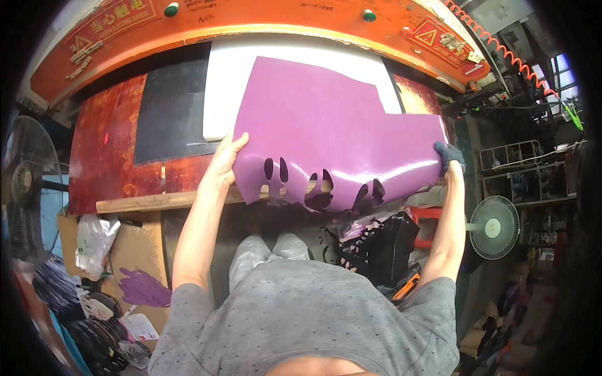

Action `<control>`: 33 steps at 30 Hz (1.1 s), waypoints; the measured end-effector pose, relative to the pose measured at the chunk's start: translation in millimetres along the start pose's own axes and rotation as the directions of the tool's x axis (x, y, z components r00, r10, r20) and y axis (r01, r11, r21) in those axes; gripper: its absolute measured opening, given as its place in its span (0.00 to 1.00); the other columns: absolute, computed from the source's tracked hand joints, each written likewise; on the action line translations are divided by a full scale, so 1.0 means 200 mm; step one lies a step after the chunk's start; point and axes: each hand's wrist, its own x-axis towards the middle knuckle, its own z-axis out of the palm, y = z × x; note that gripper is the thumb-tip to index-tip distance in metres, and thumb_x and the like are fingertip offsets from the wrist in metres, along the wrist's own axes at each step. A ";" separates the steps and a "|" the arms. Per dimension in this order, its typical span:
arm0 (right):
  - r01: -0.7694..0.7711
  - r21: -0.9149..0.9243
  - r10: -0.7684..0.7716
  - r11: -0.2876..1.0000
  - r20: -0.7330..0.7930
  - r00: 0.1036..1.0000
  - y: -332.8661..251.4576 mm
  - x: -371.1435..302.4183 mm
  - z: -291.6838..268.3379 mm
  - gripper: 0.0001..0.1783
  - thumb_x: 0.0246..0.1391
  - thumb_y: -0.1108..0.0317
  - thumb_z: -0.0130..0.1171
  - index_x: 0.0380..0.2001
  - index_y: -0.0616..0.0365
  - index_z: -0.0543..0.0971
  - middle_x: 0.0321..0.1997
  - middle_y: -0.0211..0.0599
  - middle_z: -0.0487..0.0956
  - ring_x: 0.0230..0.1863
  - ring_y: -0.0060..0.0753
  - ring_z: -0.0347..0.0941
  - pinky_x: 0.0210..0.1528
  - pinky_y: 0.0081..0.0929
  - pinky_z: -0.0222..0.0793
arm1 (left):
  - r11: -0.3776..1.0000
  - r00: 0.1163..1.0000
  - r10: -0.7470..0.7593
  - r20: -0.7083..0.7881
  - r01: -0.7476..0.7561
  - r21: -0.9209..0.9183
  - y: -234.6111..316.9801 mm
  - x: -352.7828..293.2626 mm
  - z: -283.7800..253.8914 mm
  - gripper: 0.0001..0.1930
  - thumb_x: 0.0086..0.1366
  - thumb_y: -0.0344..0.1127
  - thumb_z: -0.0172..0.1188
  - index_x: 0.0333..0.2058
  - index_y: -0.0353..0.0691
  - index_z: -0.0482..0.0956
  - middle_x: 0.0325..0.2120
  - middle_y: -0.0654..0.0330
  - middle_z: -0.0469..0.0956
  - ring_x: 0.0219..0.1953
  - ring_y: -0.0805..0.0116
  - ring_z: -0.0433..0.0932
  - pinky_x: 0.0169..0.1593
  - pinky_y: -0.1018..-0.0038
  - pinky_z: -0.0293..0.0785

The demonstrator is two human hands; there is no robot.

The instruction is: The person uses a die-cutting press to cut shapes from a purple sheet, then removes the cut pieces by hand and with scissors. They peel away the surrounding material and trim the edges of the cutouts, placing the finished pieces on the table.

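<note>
A large glossy purple sheet (313, 113), like leather or synthetic leather, stretches between my two hands. Several shoe-part-shaped holes are cut along its near side, which sags past the table's front edge. My bare left hand (229, 156) is closed on the sheet's left edge, thumb on top. On the right edge my right hand (449, 156), in a dark blue-grey glove, pinches the sheet; its underside fingers are hidden. Beneath the sheet's far part lies a thick white board (222, 94), partly covered.
An orange machine beam (282, 25) with green buttons spans the far side. The reddish worktable (103, 144) carries a black mat (172, 106). Fans stand left (28, 169) and right (494, 227). Purple cut pieces (144, 288) lie lower left; a black scrap-filled bag (389, 250) sits below right.
</note>
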 end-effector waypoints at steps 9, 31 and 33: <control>0.027 0.128 -0.040 0.991 0.105 0.994 -0.20 0.40 0.30 0.16 0.41 0.69 0.69 0.34 0.66 0.79 0.30 0.41 0.80 0.27 0.32 0.76 0.33 0.28 0.73 | 1.000 0.990 0.006 -0.139 -0.006 0.000 0.25 0.35 0.00 0.28 0.65 0.28 0.52 0.63 0.38 0.56 0.57 0.49 0.64 0.56 0.61 0.68 0.55 0.69 0.70; -0.025 -0.722 -0.211 0.691 -0.235 0.949 0.35 0.87 -0.08 0.44 0.40 0.41 0.62 0.56 0.62 0.69 0.57 0.56 0.70 0.61 0.51 0.64 0.61 0.36 0.59 | -0.036 0.543 0.836 -0.078 0.196 0.980 -0.20 -0.02 -0.19 0.19 0.64 0.39 0.58 0.51 0.37 0.73 0.54 0.51 0.68 0.56 0.58 0.66 0.58 0.66 0.61; -0.033 -0.781 -0.109 0.624 -0.129 0.986 0.43 0.97 -0.18 0.45 0.40 0.42 0.62 0.56 0.62 0.68 0.58 0.56 0.69 0.61 0.51 0.63 0.61 0.36 0.59 | 0.329 0.593 0.742 -0.312 0.084 0.941 -0.30 -0.07 -0.19 0.20 0.64 0.38 0.58 0.50 0.34 0.72 0.50 0.54 0.71 0.52 0.64 0.68 0.56 0.70 0.63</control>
